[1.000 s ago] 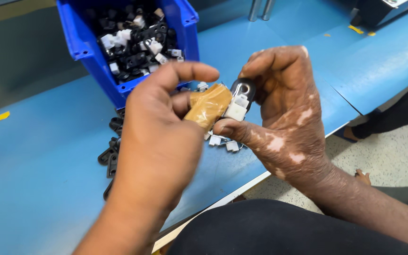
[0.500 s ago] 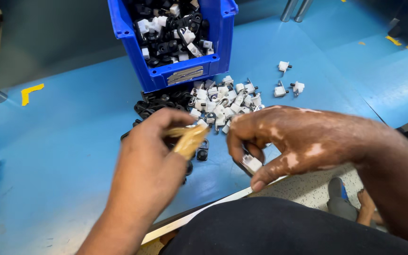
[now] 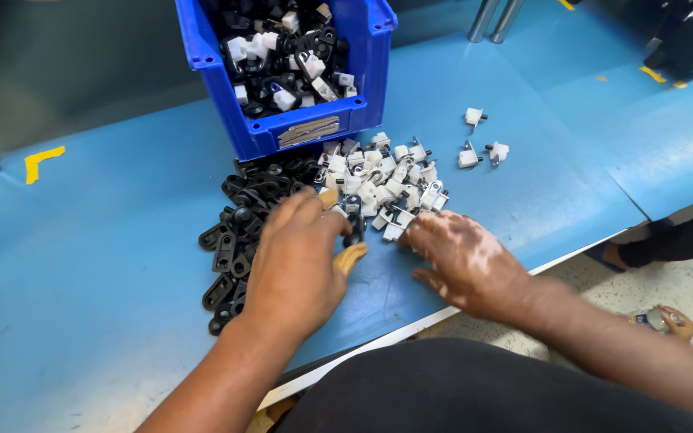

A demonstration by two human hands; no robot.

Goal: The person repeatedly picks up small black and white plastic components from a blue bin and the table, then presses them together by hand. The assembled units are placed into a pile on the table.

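My left hand [image 3: 297, 261] rests low on the blue table [image 3: 106, 240], its fingers closed around a tan wooden-handled tool [image 3: 351, 256] whose tip touches a black part [image 3: 353, 216]. My right hand [image 3: 459, 256] lies flat beside it, fingertips on the near edge of a heap of small white plastic pieces [image 3: 387, 180]. A pile of black flat plastic links [image 3: 238, 232] lies just left of my left hand. Whether the right hand holds a piece is hidden under its fingers.
A blue bin [image 3: 286, 72] filled with mixed black and white parts stands at the back of the table. Three loose white pieces [image 3: 479, 148] lie to the right. The table's front edge runs close below my hands.
Both hands have dropped from chest height down onto the table. The right hand, which held a white and black part against the tool, now reaches into the white heap.
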